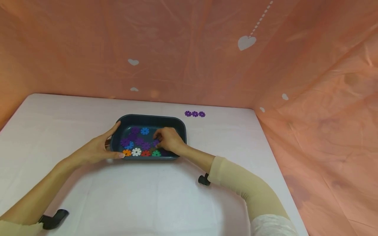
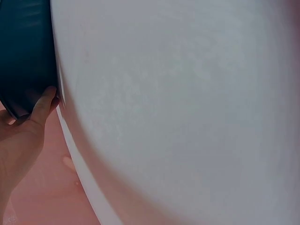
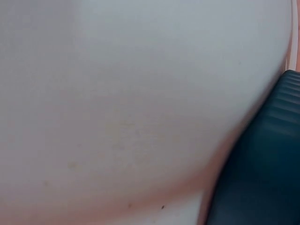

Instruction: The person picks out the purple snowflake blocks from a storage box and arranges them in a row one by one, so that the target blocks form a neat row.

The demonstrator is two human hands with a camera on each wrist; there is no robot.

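I am bracing the dark tray (image 1: 180, 126) with my open left hand (image 1: 98, 149) while my right hand (image 1: 168, 139) inside it is pinching a purple gear disc (image 1: 155, 142), which I judge light, stiff, best taken by its edge.

1. A dark blue rectangular tray (image 1: 180, 126) is set flat on the white table.
2. Flower-shaped discs are scattered inside; a purple disc (image 1: 155, 142) is pinched near the middle.

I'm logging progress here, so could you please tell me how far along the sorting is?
Three purple discs already lie in a row beyond the tray. The right hand pinches another purple disc inside; the left hand steadies the tray. Several purple discs remain in the tray.
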